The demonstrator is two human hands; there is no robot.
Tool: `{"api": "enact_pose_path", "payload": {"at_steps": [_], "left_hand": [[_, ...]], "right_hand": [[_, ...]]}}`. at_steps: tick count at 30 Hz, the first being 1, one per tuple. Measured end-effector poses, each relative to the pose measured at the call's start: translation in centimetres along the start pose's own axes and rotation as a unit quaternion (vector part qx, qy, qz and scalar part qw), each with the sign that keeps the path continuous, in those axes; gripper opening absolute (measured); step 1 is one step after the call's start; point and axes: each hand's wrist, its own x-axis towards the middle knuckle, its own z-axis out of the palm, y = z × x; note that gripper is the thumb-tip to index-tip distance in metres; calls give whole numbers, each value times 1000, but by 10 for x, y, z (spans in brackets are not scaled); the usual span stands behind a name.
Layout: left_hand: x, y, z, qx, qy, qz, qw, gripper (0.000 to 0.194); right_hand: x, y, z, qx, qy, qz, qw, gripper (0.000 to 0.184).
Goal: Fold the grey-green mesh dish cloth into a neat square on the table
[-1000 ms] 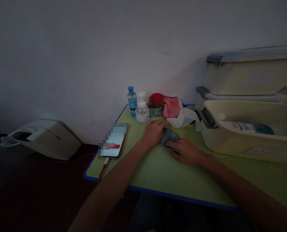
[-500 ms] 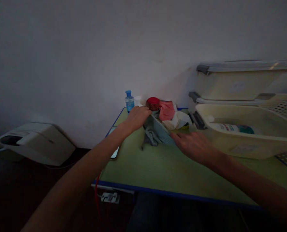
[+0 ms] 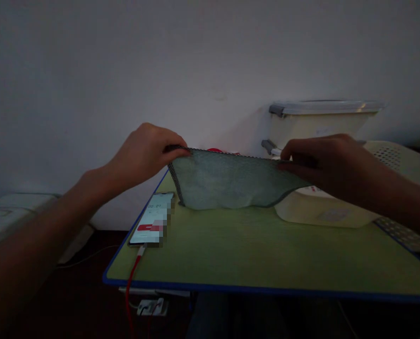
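Observation:
A grey-green cloth (image 3: 227, 181) with a dark stitched edge hangs spread out above the green table (image 3: 252, 254). My left hand (image 3: 144, 153) pinches its upper left corner, fingers closed. My right hand (image 3: 319, 162) grips its upper right corner, also closed. The cloth's lower edge hangs just over the tabletop. It hides the bottles and most of the red-lidded jar behind it.
A phone (image 3: 151, 219) with a lit screen lies near the table's left edge, a red cable (image 3: 130, 282) running off the front. Cream plastic bins (image 3: 319, 122) with grey-handled lids stand at the back right against the wall. A white device (image 3: 5, 212) sits low at left.
Both hands lifted the cloth from a crumpled heap on the table and pulled it apart, so it now hangs stretched out between them. The view dropped lower.

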Motion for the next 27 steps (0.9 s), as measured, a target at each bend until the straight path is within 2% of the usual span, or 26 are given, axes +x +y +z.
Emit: {"api": "enact_pose_path", "payload": {"at_steps": [4,7,10,13,15,18,20,21,23,27], "left_hand": [[-4,3,-18,-44,12,3,999,54],[-9,4,-28,-51,-1,-13,999,58],[-15,3,-34,-59,-5,-17,998,56],[-18,-3,-31,-57,-8,16,998,52],[-19,-7,-21,-35,-26,24,999,45],[-17,-11,0,22,-86,-8,996,32],[-14,-11,10,69,-120,-35,990,29],[-12,-11,12,94,-127,-45,986,29],[-7,-11,7,141,-107,-59,982,32],[-6,-14,-24,141,26,-48,989,40]], "right_hand": [[1,10,-16,56,29,-17,998,44],[2,15,-27,38,12,4,999,57],[2,20,-33,27,-22,40,999,60],[2,23,-27,37,-55,29,997,52],[4,23,-14,36,-66,11,997,36],[9,20,11,-9,-94,13,995,10],[15,17,23,-51,-100,29,993,13],[18,14,25,-72,-91,37,993,14],[24,9,21,-110,-37,48,992,16],[25,-3,-10,-104,112,24,988,13]]}}
